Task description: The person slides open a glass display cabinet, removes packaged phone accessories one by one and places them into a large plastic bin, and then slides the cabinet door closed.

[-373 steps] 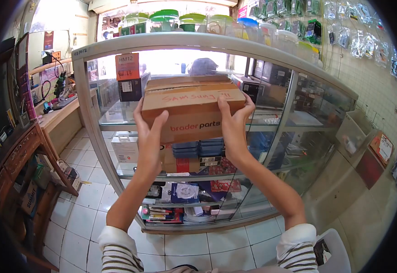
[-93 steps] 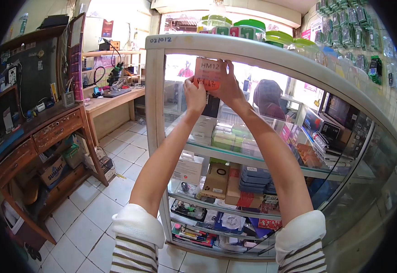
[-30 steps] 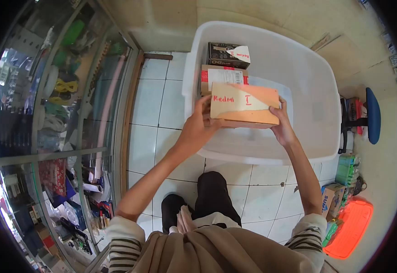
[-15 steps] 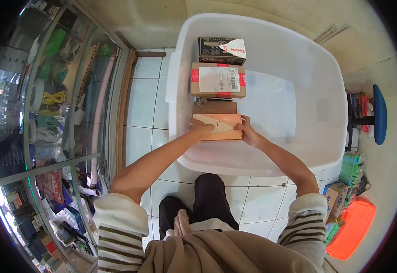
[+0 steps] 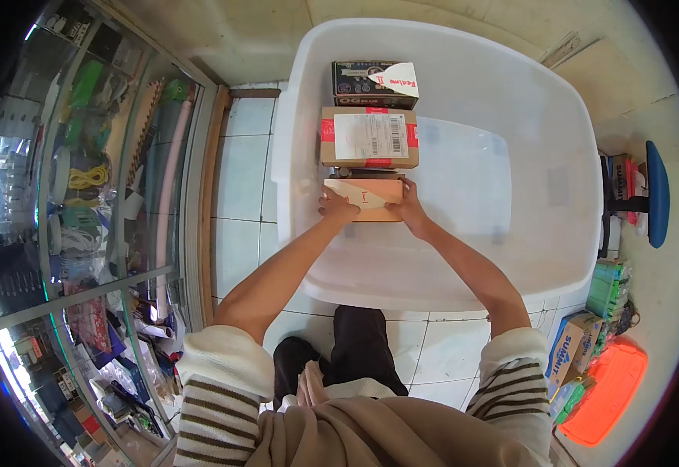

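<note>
Down the left side of my head-camera feed stands a glass-fronted cabinet [image 5: 82, 296], its shelves packed with goods. Beside it on the tiled floor I have a big white tub [image 5: 542, 163]. Outside the tub's near right corner I see an orange plastic piece [image 5: 608, 393] and a carton marked SUMMIT [image 5: 569, 354]. Inside, boxes line up along the tub's left edge: the taped carton [image 5: 370, 138], with red tape and a white label; beyond it, near the far left corner, the black box [image 5: 355, 82], red lettering on its white patch; and, closest to the near edge, the orange-and-cream box [image 5: 366, 194], a narrow dark strip showing between it and the taped carton. I have that one gripped from both ends, left hand [image 5: 339, 207] on its left end, right hand [image 5: 409, 212] on its right; whether its underside rests on the tub's bottom, I cannot tell.
</note>
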Action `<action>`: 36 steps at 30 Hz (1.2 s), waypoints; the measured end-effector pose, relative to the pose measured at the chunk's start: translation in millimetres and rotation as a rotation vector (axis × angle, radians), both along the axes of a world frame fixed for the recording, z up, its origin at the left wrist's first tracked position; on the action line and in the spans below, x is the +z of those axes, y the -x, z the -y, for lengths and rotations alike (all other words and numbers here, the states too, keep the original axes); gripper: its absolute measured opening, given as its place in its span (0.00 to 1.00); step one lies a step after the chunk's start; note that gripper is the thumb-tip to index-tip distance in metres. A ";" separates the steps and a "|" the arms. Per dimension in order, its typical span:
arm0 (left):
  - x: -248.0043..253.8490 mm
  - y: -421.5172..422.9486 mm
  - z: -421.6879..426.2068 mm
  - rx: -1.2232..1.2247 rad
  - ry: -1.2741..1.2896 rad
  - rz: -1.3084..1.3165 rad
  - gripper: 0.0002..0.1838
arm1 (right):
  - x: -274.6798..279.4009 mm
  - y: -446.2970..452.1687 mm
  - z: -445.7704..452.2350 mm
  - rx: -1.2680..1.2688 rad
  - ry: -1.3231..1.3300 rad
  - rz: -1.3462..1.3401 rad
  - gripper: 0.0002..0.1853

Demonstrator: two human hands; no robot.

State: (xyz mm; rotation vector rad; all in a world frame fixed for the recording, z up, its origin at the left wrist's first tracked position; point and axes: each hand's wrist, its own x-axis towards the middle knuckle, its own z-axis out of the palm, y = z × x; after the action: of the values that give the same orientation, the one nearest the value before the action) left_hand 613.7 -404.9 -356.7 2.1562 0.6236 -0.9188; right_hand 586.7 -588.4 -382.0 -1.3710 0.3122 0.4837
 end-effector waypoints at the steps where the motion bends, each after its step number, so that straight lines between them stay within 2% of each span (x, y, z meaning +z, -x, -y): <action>1: -0.1 1.9 2.1 -0.063 -0.027 0.004 0.59 | -1.7 -1.3 0.0 0.035 0.050 0.071 0.40; 5: 5.8 2.4 0.6 -0.200 -0.042 0.010 0.57 | -6.4 -5.0 -1.6 0.074 0.203 0.087 0.39; 7: 3.5 1.0 0.7 -0.192 -0.034 0.017 0.58 | -5.2 -4.7 -7.9 0.085 0.451 0.095 0.40; 8: 4.0 -0.3 -0.6 -0.192 -0.031 0.015 0.59 | -3.0 -4.2 -11.0 0.088 0.449 0.114 0.40; 11: -4.3 -2.0 0.1 -0.249 -0.006 0.133 0.59 | 13.5 -5.3 -17.2 0.051 0.547 0.064 0.39; 12: -14.3 -4.1 -1.7 -0.320 0.081 0.199 0.58 | 19.9 -7.7 -21.8 -0.017 0.652 -0.014 0.40; 13: 2.1 -1.2 -6.1 -0.305 0.184 0.262 0.56 | 30.0 -11.7 -28.3 -0.086 0.752 -0.088 0.41; 14: 19.5 1.9 -10.5 -0.293 0.290 0.319 0.54 | 42.5 -17.8 -32.0 -0.122 0.685 -0.146 0.42; 15: 70.1 14.7 -15.1 -0.197 0.420 0.375 0.52 | 56.7 -23.4 -33.3 -0.154 0.616 -0.203 0.42; 16: 114.0 25.5 -23.0 -0.092 0.474 0.361 0.48 | 48.2 -23.8 -34.5 -0.217 0.400 -0.099 0.41; 17: 149.7 36.9 -32.2 0.009 0.529 0.346 0.45 | 72.4 -21.6 -47.5 -0.197 0.391 -0.065 0.41; 18: 171.8 47.3 -46.8 0.022 0.515 0.382 0.45 | 122.9 -12.7 -64.4 -0.131 0.329 0.015 0.38; 20: 208.2 75.2 -85.3 0.027 0.607 0.656 0.37 | 209.8 12.2 -100.8 -0.015 0.216 0.141 0.33; 23: 289.5 144.1 -149.2 0.076 0.653 0.883 0.31 | 295.2 54.5 -162.6 0.212 0.063 0.295 0.28; 25: 344.7 203.1 -185.5 0.139 0.549 0.906 0.28 | 351.6 84.3 -205.6 0.420 -0.064 0.403 0.26; 27: 385.1 263.9 -219.3 0.207 0.431 1.002 0.28 | 407.0 113.5 -246.5 0.900 -0.123 0.348 0.23; 28: 402.6 294.5 -233.2 0.231 0.347 1.078 0.28 | 422.6 122.9 -270.3 0.990 -0.148 0.389 0.23; 30: 440.3 354.4 -255.0 0.318 0.093 1.240 0.27 | 450.1 140.7 -316.8 1.428 -0.227 0.654 0.20; 31: 460.0 383.4 -261.6 0.379 -0.071 1.316 0.27 | 468.4 154.2 -338.8 1.502 -0.244 0.691 0.20; 33: 492.1 432.3 -270.9 0.524 -0.351 1.519 0.26 | 512.1 189.0 -387.3 1.644 -0.359 1.052 0.16; 34: 501.9 452.4 -278.8 0.603 -0.472 1.638 0.25 | 530.5 207.7 -412.2 1.688 -0.376 1.086 0.16; 36: 523.9 481.6 -294.1 0.719 -0.715 1.788 0.22 | 563.5 245.2 -455.9 1.681 -0.665 1.279 0.15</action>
State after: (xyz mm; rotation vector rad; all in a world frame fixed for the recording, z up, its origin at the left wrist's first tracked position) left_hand 132.1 -110.8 167.1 2.0110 0.6048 1.6976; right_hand 341.5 -132.4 181.5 -0.7309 -2.0042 0.7867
